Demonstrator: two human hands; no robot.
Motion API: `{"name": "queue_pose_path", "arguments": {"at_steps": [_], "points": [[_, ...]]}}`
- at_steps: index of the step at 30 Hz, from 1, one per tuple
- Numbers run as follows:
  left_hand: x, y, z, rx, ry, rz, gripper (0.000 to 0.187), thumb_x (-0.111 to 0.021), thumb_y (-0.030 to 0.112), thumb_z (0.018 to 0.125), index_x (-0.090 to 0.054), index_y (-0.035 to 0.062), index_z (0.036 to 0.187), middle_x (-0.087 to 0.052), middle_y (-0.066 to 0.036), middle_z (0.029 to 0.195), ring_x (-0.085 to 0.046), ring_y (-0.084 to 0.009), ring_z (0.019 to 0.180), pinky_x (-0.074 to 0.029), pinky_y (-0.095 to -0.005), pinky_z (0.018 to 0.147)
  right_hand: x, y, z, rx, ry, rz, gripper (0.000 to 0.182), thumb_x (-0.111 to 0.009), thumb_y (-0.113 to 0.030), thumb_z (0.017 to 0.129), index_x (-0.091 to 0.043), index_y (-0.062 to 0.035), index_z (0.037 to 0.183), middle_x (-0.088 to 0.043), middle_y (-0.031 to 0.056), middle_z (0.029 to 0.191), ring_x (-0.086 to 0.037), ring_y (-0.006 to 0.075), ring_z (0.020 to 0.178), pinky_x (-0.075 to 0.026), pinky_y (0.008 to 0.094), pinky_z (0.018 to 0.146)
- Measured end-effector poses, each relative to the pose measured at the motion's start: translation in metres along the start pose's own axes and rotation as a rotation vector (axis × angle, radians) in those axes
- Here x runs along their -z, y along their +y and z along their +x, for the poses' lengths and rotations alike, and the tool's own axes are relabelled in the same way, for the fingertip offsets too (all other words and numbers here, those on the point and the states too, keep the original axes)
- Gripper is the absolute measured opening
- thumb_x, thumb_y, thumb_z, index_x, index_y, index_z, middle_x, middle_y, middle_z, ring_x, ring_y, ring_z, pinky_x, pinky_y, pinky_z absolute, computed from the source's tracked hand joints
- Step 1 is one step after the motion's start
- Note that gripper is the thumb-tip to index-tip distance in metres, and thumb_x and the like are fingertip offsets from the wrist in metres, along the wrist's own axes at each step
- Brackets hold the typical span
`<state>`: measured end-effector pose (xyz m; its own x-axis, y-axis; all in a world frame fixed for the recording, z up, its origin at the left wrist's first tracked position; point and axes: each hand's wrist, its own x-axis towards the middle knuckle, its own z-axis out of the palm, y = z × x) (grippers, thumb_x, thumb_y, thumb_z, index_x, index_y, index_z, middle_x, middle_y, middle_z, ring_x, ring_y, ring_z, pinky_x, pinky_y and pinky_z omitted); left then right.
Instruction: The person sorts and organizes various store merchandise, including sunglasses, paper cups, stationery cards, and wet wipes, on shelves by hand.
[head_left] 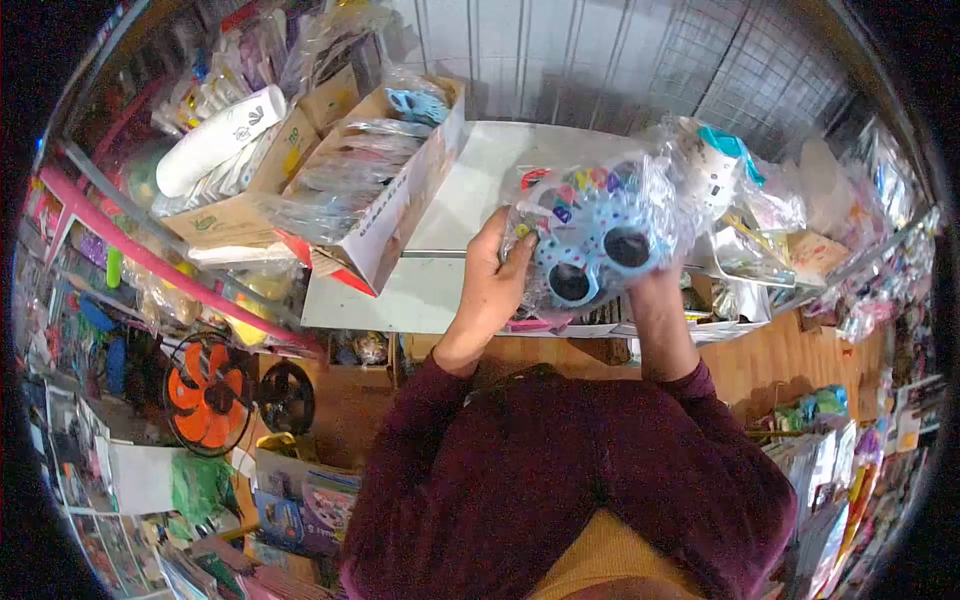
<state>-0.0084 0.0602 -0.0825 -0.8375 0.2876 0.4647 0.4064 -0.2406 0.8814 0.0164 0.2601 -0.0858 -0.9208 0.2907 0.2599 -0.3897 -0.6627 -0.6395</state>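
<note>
Both hands hold a clear plastic bag of sunglasses [595, 250] above the white table. Light blue frames with dots and dark round lenses show through the film, along with several colourful letters. My left hand [495, 275] grips the bag's left edge, thumb on the front. At the lower right, my right hand [655, 285] holds the bag from behind and below; its fingers are mostly hidden. Just beyond the bag's right side stands a white item with a teal top [722, 165].
An open carton [375, 225] of packaged goods stands on the white table [430, 290] at left. Beside it, a white cylinder [220, 140] lies on another box. Plastic-wrapped goods [830, 190] crowd the right. An orange-bladed fan [208, 392] stands at lower left.
</note>
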Motion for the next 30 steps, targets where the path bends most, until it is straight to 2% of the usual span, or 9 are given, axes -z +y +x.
{"name": "queue_pose_path", "arguments": {"at_steps": [2, 3, 7, 8, 12, 15, 23, 26, 30], "points": [[0.01, 0.003, -0.008, 0.012, -0.007, 0.068, 0.022, -0.049, 0.001, 0.088, -0.052, -0.0016, 0.11, -0.058, -0.003, 0.092, -0.051, -0.0092, 0.084, -0.042, -0.0246, 0.076, -0.017, -0.028, 0.002, -0.113, -0.066, 0.296, 0.04, -0.044, -0.027, 0.092, -0.049, 0.0017, 0.119, -0.057, 0.0165, 0.114, -0.058, 0.026, 0.101, -0.047, 0.0396, 0.089], [0.015, 0.005, -0.012, 0.018, -0.008, 0.065, 0.023, -0.049, 0.002, 0.089, -0.051, -0.0011, 0.112, -0.058, -0.003, 0.095, -0.052, -0.01, 0.085, -0.042, -0.0254, 0.078, -0.048, -0.041, -0.003, -0.008, 0.129, 0.098, 0.04, -0.04, -0.03, 0.094, -0.049, 0.0005, 0.118, -0.058, 0.016, 0.112, -0.058, 0.0269, 0.101, -0.047, 0.0407, 0.089], [0.022, 0.017, -0.016, 0.033, 0.281, -0.279, 0.022, -0.05, 0.004, 0.089, -0.053, -0.0015, 0.111, -0.059, -0.005, 0.098, -0.052, -0.0103, 0.089, -0.042, -0.0253, 0.079, -0.046, -0.059, 0.011, 0.234, -0.013, -0.094, 0.046, -0.041, -0.041, 0.092, -0.05, -0.0017, 0.113, -0.06, 0.0146, 0.101, -0.06, 0.0275, 0.09, -0.051, 0.0375, 0.079], [0.033, 0.016, -0.012, -0.019, 0.253, -0.247, 0.024, -0.05, 0.006, 0.09, -0.052, -0.0009, 0.114, -0.058, -0.004, 0.099, -0.052, -0.0104, 0.09, -0.043, -0.0255, 0.079, -0.037, -0.063, 0.007, 0.08, -0.213, -0.044, 0.04, -0.052, -0.032, 0.088, -0.049, -0.0017, 0.113, -0.058, 0.014, 0.105, -0.059, 0.0257, 0.091, -0.05, 0.0383, 0.08], [0.032, 0.015, 0.004, -0.154, 0.304, -0.119, 0.027, -0.051, 0.007, 0.09, -0.051, -0.0005, 0.115, -0.058, -0.005, 0.103, -0.051, -0.0108, 0.093, -0.042, -0.0255, 0.082, -0.05, -0.012, 0.001, 0.151, -0.115, -0.552, 0.052, -0.061, -0.036, 0.08, -0.048, -0.0028, 0.118, -0.058, 0.0138, 0.105, -0.059, 0.0251, 0.091, -0.05, 0.038, 0.078], [0.02, 0.018, 0.014, -0.176, 0.237, -0.069, 0.028, -0.051, 0.008, 0.09, -0.05, -0.0009, 0.116, -0.057, -0.006, 0.103, -0.051, -0.0116, 0.094, -0.04, -0.0269, 0.085, -0.086, -0.016, 0.003, -0.143, -0.084, -0.719, 0.048, -0.072, -0.003, 0.068, -0.052, 0.0014, 0.111, -0.06, 0.0081, 0.103, -0.058, 0.0181, 0.09, -0.045, 0.0328, 0.085], [0.039, -0.016, 0.021, -0.05, 0.386, -0.355, 0.023, -0.051, 0.012, 0.089, -0.051, -0.0008, 0.108, -0.059, -0.009, 0.099, -0.055, -0.0162, 0.094, -0.045, -0.0322, 0.079, -0.114, -0.007, 0.08, 0.265, -0.071, -0.577, 0.034, -0.071, -0.002, 0.071, -0.058, 0.0003, 0.102, -0.062, 0.0062, 0.096, -0.059, 0.0174, 0.086, -0.047, 0.0307, 0.078], [0.054, -0.056, 0.018, -0.355, 0.379, 0.584, 0.017, -0.054, 0.01, 0.083, -0.056, -0.0001, 0.097, -0.06, -0.016, 0.085, -0.058, -0.0319, 0.087, -0.046, -0.038, 0.074, -0.12, -0.01, 0.139, 0.448, -0.184, -0.591, 0.035, -0.071, -0.001, 0.071, -0.057, -0.0009, 0.104, -0.061, 0.0068, 0.098, -0.059, 0.019, 0.088, -0.048, 0.0324, 0.075], [0.06, -0.081, 0.015, -0.337, 0.378, 0.801, 0.015, -0.056, 0.009, 0.079, -0.056, 0.0002, 0.092, -0.059, -0.015, 0.084, -0.056, -0.0345, 0.082, -0.046, -0.0406, 0.07, -0.138, 0.008, 0.193, 0.464, -0.286, -0.635, 0.036, -0.072, -0.004, 0.071, -0.057, 0.0002, 0.104, -0.06, 0.0069, 0.098, -0.058, 0.018, 0.085, -0.048, 0.032, 0.075]]}}
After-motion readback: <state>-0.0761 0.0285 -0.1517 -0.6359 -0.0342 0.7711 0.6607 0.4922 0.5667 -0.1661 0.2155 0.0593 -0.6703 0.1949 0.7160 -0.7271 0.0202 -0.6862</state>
